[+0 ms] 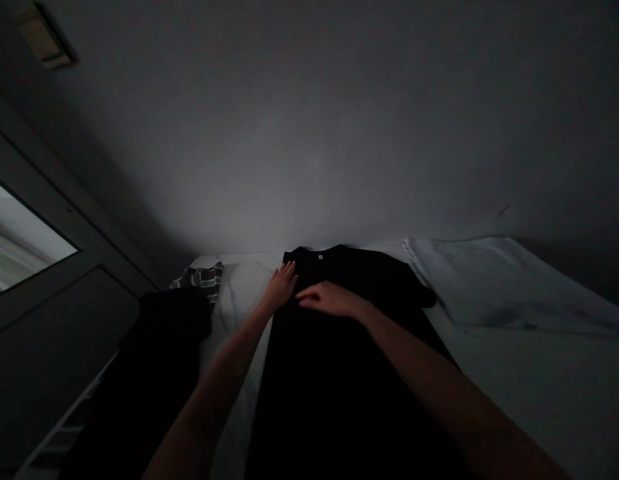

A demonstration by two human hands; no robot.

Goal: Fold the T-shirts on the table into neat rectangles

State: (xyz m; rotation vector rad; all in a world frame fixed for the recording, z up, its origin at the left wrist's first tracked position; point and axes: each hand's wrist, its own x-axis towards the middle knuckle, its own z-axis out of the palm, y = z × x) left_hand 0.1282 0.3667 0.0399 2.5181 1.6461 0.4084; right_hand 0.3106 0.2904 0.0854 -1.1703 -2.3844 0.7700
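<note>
A black T-shirt (339,373) lies spread on a white, grey-veined surface (239,287), its collar and small label toward the wall. My left hand (282,285) rests at the shirt's upper left edge, fingers stretched out and pointing toward the wall, holding nothing. Over the upper chest of the shirt is my right hand (326,299), its fingers apart and pointing left, with nothing in it. Whether the right hand touches the cloth cannot be told. The left sleeve side is not seen spread out; the right sleeve sticks out.
Dark clothes (164,360) and a striped cloth (204,280) lie at the left. A pale folded cloth (499,287) lies at the right. Behind stands a grey wall (309,133), with a door (49,300) at the left.
</note>
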